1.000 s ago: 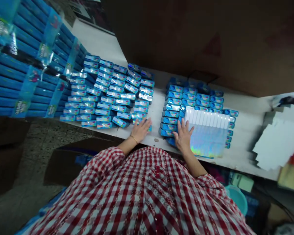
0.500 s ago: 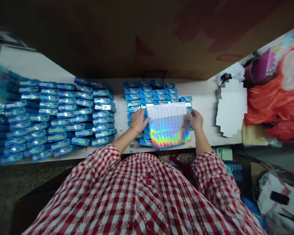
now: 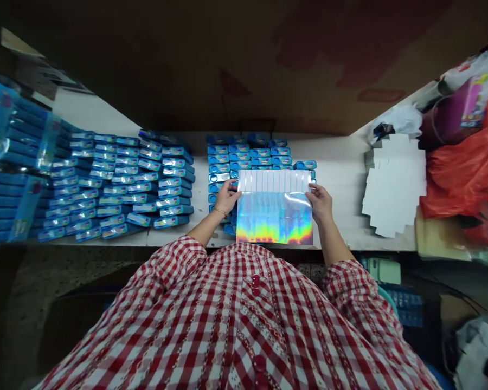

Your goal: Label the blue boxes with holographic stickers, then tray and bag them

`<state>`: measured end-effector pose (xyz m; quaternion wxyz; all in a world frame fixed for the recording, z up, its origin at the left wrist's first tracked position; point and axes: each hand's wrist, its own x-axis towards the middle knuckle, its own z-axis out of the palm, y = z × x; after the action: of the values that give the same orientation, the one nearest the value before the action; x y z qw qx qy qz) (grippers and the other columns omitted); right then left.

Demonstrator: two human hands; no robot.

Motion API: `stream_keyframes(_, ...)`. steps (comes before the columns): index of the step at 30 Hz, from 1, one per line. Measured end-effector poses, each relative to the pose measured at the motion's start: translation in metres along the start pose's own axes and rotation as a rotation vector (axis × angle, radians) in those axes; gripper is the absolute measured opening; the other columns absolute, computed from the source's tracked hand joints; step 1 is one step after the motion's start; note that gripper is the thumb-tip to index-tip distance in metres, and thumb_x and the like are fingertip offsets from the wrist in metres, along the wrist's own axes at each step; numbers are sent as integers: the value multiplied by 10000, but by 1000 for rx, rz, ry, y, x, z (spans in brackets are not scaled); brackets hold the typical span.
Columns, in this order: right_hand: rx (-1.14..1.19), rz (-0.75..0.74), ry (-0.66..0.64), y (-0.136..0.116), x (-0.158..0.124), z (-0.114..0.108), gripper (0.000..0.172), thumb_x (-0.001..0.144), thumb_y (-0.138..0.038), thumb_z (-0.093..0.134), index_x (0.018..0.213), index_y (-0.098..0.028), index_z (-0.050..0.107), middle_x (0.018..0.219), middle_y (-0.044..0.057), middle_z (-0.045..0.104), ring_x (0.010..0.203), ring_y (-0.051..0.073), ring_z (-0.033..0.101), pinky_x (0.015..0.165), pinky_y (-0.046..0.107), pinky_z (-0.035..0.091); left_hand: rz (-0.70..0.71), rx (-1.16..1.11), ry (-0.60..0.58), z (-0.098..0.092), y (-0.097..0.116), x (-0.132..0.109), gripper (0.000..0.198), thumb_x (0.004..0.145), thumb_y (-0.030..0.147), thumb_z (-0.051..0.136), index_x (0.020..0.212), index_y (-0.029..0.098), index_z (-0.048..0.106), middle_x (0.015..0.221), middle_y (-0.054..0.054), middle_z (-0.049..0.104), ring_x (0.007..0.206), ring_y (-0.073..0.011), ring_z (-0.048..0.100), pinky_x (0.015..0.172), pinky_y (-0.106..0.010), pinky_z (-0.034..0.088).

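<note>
Between my hands is a shiny holographic sheet (image 3: 274, 208), rainbow-coloured toward the near edge, with a paler band of narrow strips along its far edge. My left hand (image 3: 226, 197) pinches its left side. On the opposite side, my right hand (image 3: 320, 201) grips the edge near the upper corner. Beneath and beyond the sheet stand stacked small blue boxes (image 3: 239, 157) in several columns; the sheet hides part of them. One blue box (image 3: 305, 164) sits at the right of these columns.
Many more blue boxes (image 3: 174, 192) fill the left of the white table (image 3: 345, 216), with wrapped blue bundles (image 3: 8, 206) farther left. A pile of white card pieces (image 3: 394, 187) lies right, beside red plastic bags (image 3: 463, 173). A large cardboard box (image 3: 228, 65) overhangs the back.
The sheet, tilted before, now lies squarer to me, its left edge shifted slightly left. Both hands keep hold of its sides. My view has turned a little to the left.
</note>
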<state>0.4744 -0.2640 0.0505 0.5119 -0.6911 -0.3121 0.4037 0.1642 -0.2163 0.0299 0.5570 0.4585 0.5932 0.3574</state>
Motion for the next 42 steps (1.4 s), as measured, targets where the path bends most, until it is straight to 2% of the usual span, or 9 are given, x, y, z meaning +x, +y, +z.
stream_keyframes(3, 9, -10, 31, -2, 2, -3, 460, 509, -329, 700, 935, -171, 627, 683, -49, 497, 619, 82, 459, 600, 237, 414, -25, -91, -60, 5, 2, -4, 621, 646, 149, 607, 1243, 158, 436, 721, 37, 583, 570, -75, 556, 605, -202, 455)
stream_keyframes(7, -21, 42, -117, -9, -2, -7, 578, 527, -356, 716, 1070, -183, 622, 670, -53, 512, 584, 86, 445, 579, 257, 424, 72, -100, -74, 5, 9, -4, 729, 687, 162, 556, 1382, 173, 336, 789, -1, 647, 624, -94, 585, 637, -222, 479)
stream_keyframes(13, 57, 76, -268, -35, -15, -8, 608, 495, -297, 772, 1082, -199, 644, 695, -51, 558, 616, 92, 495, 620, 270, 456, 183, -74, -88, -9, 31, 1, 505, 655, 253, 646, 1141, 116, 626, 1147, -101, 641, 1034, -206, 586, 901, -325, 465)
stream_keyframes(19, 136, 1, -164, -62, -9, -8, 453, 492, -260, 777, 935, -206, 703, 620, -58, 538, 564, 76, 473, 567, 247, 434, 324, 48, -9, -19, 59, -7, 392, 690, 310, 676, 1037, 128, 692, 927, -68, 678, 881, -188, 602, 844, -341, 475)
stream_keyframes(24, 103, -48, -187, -76, -6, -12, 444, 488, -316, 798, 909, -202, 717, 840, 13, 652, 725, 134, 553, 673, 309, 477, 483, 200, 16, -21, 78, -22, 345, 726, 330, 679, 1012, 140, 706, 823, -45, 644, 779, -155, 578, 772, -300, 475)
stream_keyframes(28, -152, -205, -306, -89, -14, -17, 546, 486, -379, 830, 995, -223, 707, 875, 5, 640, 800, 162, 565, 712, 320, 477, 604, 353, 50, -23, 90, -33, 319, 703, 367, 719, 959, 177, 719, 727, -6, 584, 682, -122, 541, 686, -267, 473)
stream_keyframes(35, -604, -672, -319, -106, -20, -27, 257, 763, -476, 644, 832, -249, 742, 715, 31, 592, 701, 166, 562, 657, 322, 466, 823, 559, 234, -31, 112, -50, 172, 779, 352, 648, 761, 192, 709, 891, -47, 596, 859, -165, 567, 784, -321, 479)
stream_keyframes(38, -793, -826, -328, -122, -23, -36, 271, 824, -460, 568, 779, -250, 732, 817, 60, 608, 795, 195, 577, 724, 356, 464, 866, 536, 190, -29, 123, -63, 188, 829, 331, 585, 764, 181, 677, 1010, -61, 641, 938, -173, 598, 832, -330, 489)
stream_keyframes(42, -964, -1004, -298, -157, -52, -13, 331, 836, -462, 552, 1065, -248, 659, 1137, 81, 612, 1060, 252, 545, 928, 434, 388, 972, 517, 110, -15, 136, -85, 154, 872, 245, 526, 866, 171, 661, 834, -31, 714, 774, -122, 665, 727, -236, 518)
